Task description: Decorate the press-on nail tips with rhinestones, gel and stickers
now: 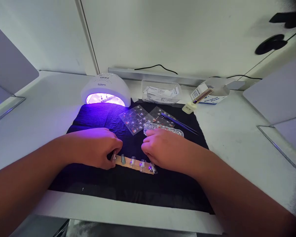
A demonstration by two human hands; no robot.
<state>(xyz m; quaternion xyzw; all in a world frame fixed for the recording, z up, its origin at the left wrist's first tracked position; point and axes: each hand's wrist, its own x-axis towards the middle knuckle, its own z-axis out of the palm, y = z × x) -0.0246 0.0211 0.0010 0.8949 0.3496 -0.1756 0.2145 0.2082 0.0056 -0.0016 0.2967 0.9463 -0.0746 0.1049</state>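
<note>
The white surface (227, 131) carries a black cloth (98, 179), with the lit lamp (107, 84) at its 11 o'clock edge. The fingers of the left hand (100, 148) pinch the strip (137, 165) at its 9 o'clock end; those of the right hand (160, 146) curl near its 3 o'clock end, whether gripping anything I cannot tell. The strip sits over the cloth between them, likely light and fairly stiff, best held by its bare edges. Its 5 clear tips (123, 159) look thin, probably slippery and easily cracked.

Bare forearms (39, 161) tapering to the wrists (65, 149), bare left hand (100, 148), bare right hand (162, 146)
</note>
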